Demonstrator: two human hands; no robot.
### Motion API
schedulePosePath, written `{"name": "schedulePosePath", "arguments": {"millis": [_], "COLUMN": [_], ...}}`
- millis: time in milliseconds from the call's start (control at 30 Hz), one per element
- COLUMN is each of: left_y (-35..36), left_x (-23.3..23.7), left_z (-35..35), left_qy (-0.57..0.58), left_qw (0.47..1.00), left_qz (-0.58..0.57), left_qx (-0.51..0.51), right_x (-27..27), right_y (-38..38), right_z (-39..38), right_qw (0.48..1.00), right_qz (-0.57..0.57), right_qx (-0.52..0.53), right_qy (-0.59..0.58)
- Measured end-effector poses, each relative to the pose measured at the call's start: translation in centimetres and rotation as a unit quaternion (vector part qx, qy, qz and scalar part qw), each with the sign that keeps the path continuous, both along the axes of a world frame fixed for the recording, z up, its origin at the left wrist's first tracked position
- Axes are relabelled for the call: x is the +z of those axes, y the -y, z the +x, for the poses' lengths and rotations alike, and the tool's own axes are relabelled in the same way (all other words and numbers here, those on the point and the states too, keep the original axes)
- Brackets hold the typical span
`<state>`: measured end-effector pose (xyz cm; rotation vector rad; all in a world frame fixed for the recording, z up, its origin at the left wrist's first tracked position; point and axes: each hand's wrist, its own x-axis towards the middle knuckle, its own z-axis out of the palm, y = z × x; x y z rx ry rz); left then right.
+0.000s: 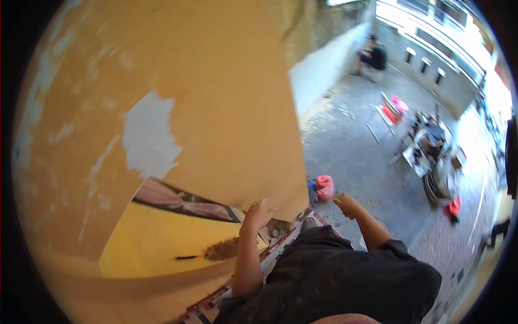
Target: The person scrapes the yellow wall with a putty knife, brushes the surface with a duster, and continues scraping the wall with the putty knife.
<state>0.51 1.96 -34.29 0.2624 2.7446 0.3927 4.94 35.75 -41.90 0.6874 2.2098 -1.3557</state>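
Left of centre: orange wall (216, 81), white patch (148, 135) showing through. Lower centre: brush (216, 249) lying on yellow surface (145, 243), just left of left hand (258, 211). Grip released, fingers spread at wall edge. Brush likely light, bristles soft, handle stiff; best taken by dark handle. Further right: red can (324, 187), then right hand (348, 204), curled, grip impossible to judge.

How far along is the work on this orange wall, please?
Most of the orange wall carries colour, so that much looks done. In hand: the left hand rests at the wall's lower edge, the right hand is off it. Left, it seems: the big white patch and pale flecks; the brush lies unused on the yellow ledge.
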Motion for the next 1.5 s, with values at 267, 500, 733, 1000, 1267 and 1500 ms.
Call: {"name": "schedulePosePath", "arguments": {"millis": [267, 500, 733, 1000, 1267, 1500], "left_y": [-6.0, -0.5, 2.3, 8.5, 3.3, 3.9], "left_x": [-1.8, -10.8, -5.2, -8.6, 5.7, 15.2], "left_z": [0.7, 1.1, 6.6, 8.9, 7.5, 4.8], "left_qy": [0.389, 0.105, 0.132, -0.126, -0.061, -0.298], "left_qw": [0.589, 0.465, 0.395, 0.490, 0.573, 0.654], "left_qz": [0.698, 0.763, 0.830, 0.629, 0.689, 0.635], "left_qx": [0.121, 0.436, 0.371, 0.590, 0.440, 0.283], "right_x": [-1.8, 1.9, 4.3, 5.7, 17.3, 28.2], "right_y": [5.9, 12.4, 18.5, 21.1, 21.4, 23.2], "right_z": [1.0, -1.2, -1.1, -1.5, -2.7, -5.0], "right_qw": [0.975, 0.932, 0.863, 0.858, 0.872, 0.848], "right_qz": [-0.124, 0.027, -0.024, -0.029, -0.255, -0.196], "right_qx": [0.134, 0.295, 0.460, 0.467, 0.373, 0.369], "right_qy": [-0.123, -0.208, -0.207, -0.210, -0.187, -0.325]}}
